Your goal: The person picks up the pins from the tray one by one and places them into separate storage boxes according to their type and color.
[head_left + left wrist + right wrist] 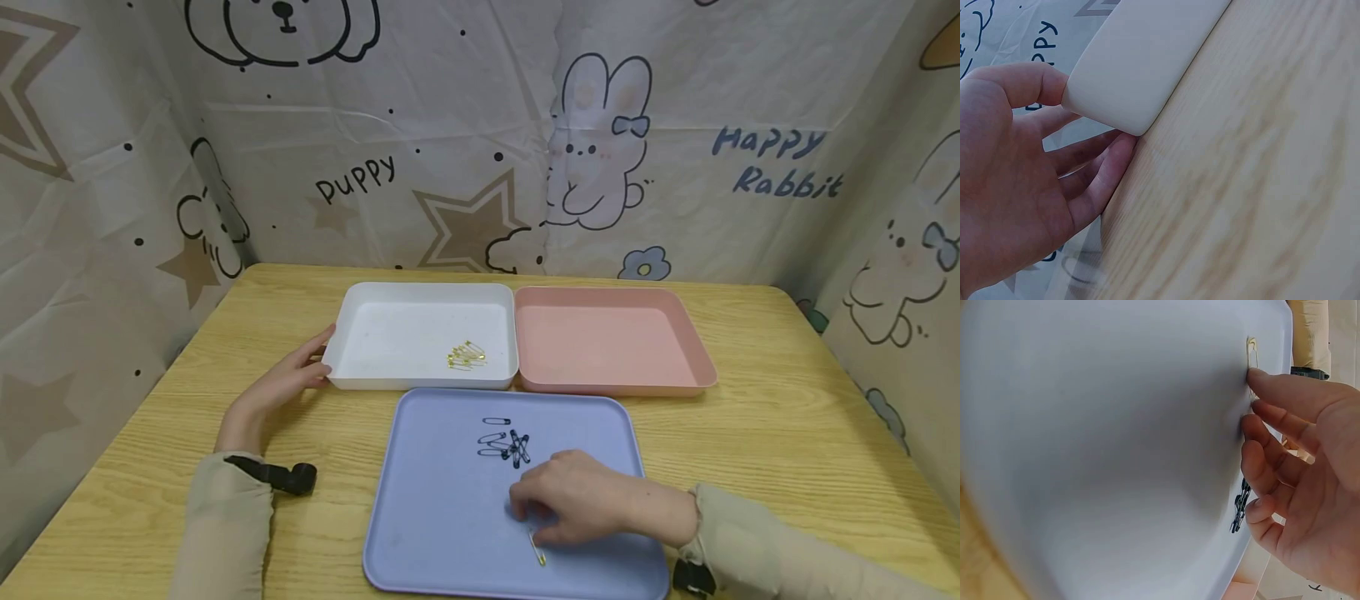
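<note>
In the head view, my right hand (573,498) is over the blue tray (442,533). Thumb and index finger pinch a gold safety pin (537,550), whose end sticks out towards me; the right wrist view shows this pin (1252,345) at the thumb tip. Just beyond that hand lies a small pile of black safety pins (516,450). My left hand (281,379) rests against the left end of the white tray (405,382), its thumb and fingertips touching the corner (1110,115). Several gold safety pins (467,356) lie inside the white tray.
A pink tray (618,389) stands to the right of the white one, side by side with it. All three trays are on a wooden table (780,433). Printed fabric (465,125) hangs behind the table and along both sides.
</note>
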A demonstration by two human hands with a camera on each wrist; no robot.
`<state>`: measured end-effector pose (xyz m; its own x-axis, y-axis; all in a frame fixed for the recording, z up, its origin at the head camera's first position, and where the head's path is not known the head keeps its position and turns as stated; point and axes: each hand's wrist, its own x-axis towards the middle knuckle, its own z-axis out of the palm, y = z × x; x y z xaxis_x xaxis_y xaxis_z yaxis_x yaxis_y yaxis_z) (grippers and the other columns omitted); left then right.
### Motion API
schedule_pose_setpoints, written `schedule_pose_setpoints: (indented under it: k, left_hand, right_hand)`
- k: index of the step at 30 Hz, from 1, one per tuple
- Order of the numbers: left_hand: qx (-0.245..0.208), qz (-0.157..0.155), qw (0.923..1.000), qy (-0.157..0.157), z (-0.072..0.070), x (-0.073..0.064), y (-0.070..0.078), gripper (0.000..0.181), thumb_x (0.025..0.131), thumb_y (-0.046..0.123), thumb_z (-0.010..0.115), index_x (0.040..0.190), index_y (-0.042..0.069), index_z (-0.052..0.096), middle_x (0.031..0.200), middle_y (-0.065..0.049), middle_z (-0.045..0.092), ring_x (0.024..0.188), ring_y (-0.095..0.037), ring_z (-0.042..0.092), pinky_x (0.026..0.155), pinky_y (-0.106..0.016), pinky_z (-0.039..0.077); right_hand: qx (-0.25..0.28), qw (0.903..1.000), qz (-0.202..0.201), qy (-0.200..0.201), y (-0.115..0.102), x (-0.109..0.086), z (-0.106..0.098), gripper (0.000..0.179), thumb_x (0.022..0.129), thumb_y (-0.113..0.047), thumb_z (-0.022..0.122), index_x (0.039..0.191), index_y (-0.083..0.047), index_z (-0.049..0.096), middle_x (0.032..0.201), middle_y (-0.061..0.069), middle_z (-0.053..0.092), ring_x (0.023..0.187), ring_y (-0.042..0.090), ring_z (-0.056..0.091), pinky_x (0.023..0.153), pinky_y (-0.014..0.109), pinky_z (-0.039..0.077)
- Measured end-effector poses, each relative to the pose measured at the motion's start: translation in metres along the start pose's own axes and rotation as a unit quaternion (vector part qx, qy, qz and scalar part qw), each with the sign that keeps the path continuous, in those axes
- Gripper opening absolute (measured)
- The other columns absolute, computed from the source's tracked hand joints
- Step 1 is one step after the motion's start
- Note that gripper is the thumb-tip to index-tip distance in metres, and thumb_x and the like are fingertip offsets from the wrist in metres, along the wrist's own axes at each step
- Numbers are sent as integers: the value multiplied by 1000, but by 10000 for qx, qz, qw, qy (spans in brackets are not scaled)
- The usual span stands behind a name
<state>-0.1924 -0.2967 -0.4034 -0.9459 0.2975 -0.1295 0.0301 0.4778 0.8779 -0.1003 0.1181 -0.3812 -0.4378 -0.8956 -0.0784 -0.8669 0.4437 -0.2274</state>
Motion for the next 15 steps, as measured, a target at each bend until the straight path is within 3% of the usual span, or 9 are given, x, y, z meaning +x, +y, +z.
schedule_pose_setpoints:
  k: [7,15]
  left_hand:
    - [-8,29,10000,7,-1,0,-1,66,93,9,41,147,13,4,139,-29,23,116,-37,39,87,-35,44]
    - [-3,73,10000,-24,-1,0,-2,66,94,10,42,147,13,4,139,-29,24,116,-37,40,88,-39,43]
  right_hand:
    - [-115,9995,-263,127,2,1,1,22,68,-37,72,73,-28,53,63,-21,44,57,-7,36,59,17,32]
    - [11,9998,-155,-92,4,4,-5,24,71,-40,71,69,-28,50,62,-23,42,58,-7,38,62,18,35]
